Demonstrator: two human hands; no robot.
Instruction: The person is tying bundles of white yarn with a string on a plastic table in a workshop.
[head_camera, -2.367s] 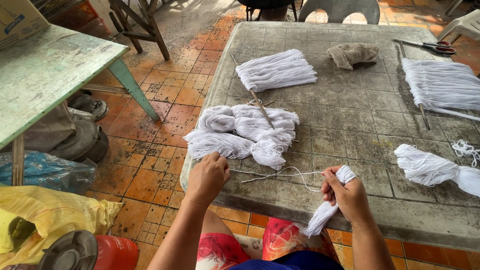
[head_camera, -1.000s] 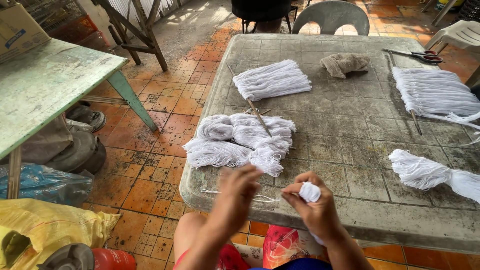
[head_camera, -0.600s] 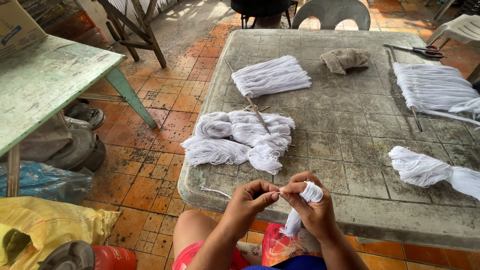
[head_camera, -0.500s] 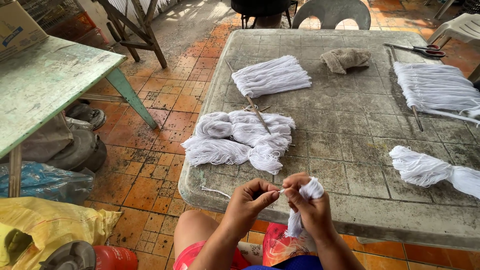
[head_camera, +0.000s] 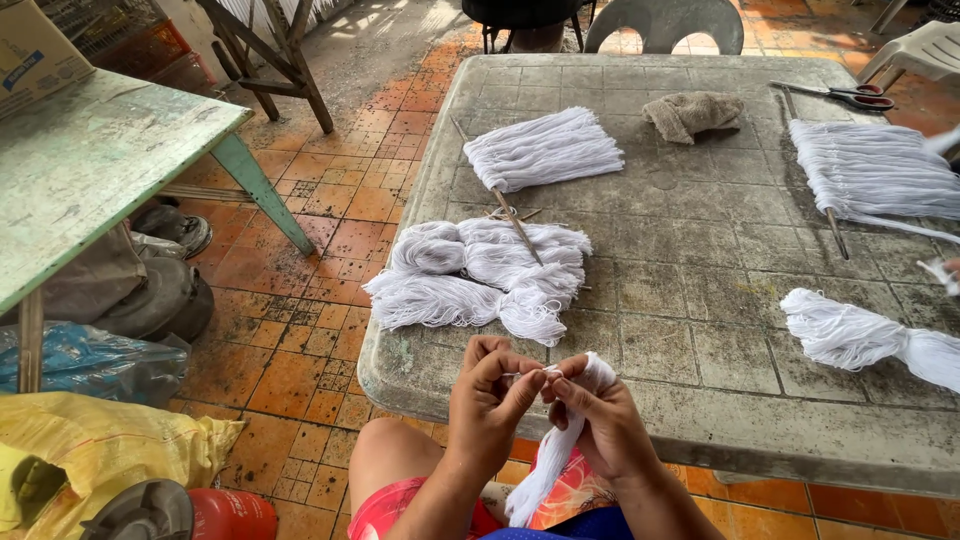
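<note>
Pinched between both hands, a white yarn bundle (head_camera: 560, 440) hangs at the table's near edge.

Left hand (head_camera: 487, 400) nips a thin thread, meeting the right hand (head_camera: 596, 420), which is clenched round the bundle's top; finished tassels (head_camera: 480, 280) lie just beyond on the grey table (head_camera: 700, 250), another tassel (head_camera: 860, 335) farther right.

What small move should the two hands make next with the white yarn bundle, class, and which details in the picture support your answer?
Probably pull the thin string tight around the top of the yarn bundle. The right hand grips the bundle's folded top while its tail hangs below the table edge, and the left hand pinches the string right beside it. The tied bundles on the table suggest the same finish.
</note>
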